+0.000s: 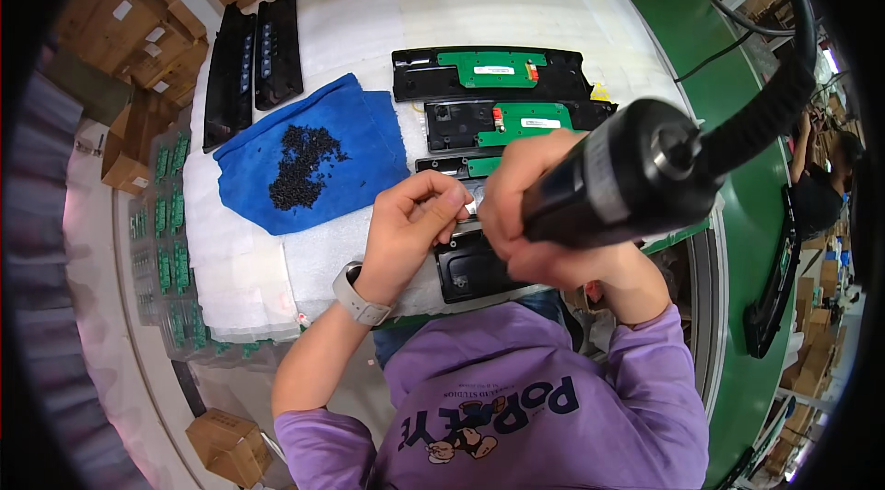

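My right hand (512, 204) grips a black electric screwdriver (590, 181), whose body hides its tip and part of the work below. Close to it my left hand (415, 213) is closed in a pinch, with the thumb against the index finger; anything between them is too small to make out. Under both hands lie black plastic housings: an upper one (429, 72), another (447, 126) below it, and a nearer one (470, 273). Green circuit boards (493, 75) sit in some of them. Left of my hands, a heap of small black screws (304, 167) rests on a blue cloth (369, 135).
Two long black housings (230, 75) with blue parts lie at the far left of the white-padded table (387, 11). Clear trays of green boards (171, 250) stand beside it. The screwdriver's thick cable (770, 94) arches at right. Another person (820, 177) is farther right.
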`<state>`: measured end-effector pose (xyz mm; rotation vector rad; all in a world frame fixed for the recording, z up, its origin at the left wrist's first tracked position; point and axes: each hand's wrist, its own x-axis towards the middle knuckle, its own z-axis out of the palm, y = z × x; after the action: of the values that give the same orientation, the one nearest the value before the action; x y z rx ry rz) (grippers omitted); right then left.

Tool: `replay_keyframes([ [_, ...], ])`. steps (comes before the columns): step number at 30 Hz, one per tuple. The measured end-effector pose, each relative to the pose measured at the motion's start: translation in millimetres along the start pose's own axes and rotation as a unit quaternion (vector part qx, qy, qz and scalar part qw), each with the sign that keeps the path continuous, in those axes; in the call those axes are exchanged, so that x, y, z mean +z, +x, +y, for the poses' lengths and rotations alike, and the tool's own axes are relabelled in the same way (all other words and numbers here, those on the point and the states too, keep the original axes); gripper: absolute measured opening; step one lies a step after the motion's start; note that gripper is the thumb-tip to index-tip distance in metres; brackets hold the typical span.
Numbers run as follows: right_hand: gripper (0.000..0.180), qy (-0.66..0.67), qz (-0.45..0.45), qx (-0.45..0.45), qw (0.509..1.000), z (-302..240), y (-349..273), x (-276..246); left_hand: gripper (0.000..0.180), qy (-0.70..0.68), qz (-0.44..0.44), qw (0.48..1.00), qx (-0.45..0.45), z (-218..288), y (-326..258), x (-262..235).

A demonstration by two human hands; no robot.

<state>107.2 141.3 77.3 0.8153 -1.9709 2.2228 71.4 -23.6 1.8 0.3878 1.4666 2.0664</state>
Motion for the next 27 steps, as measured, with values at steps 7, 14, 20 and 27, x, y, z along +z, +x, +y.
replay_keyframes([
  [7, 0.023, -0.083, -0.029, -0.019, 0.996, 0, 2, -5, 0.013, 0.092, 0.009, 0.994, 0.061, 6, -1, 5],
  [14, 0.03, 0.019, 0.003, -0.027, 0.999, -10, 0, -10, 0.017, 0.028, 0.02, 0.999, -0.005, 0, 0, -1],
  [20, 0.042, 0.282, 0.031, -0.182, 0.942, -8, -1, -40, 0.013, 0.112, 0.018, 0.994, -0.002, 14, -4, -4],
  [27, 0.035, 0.267, 0.075, -0.193, 0.941, 1, -5, -43, 0.01, 0.157, -0.033, 0.987, 0.001, 16, -5, 2],
])
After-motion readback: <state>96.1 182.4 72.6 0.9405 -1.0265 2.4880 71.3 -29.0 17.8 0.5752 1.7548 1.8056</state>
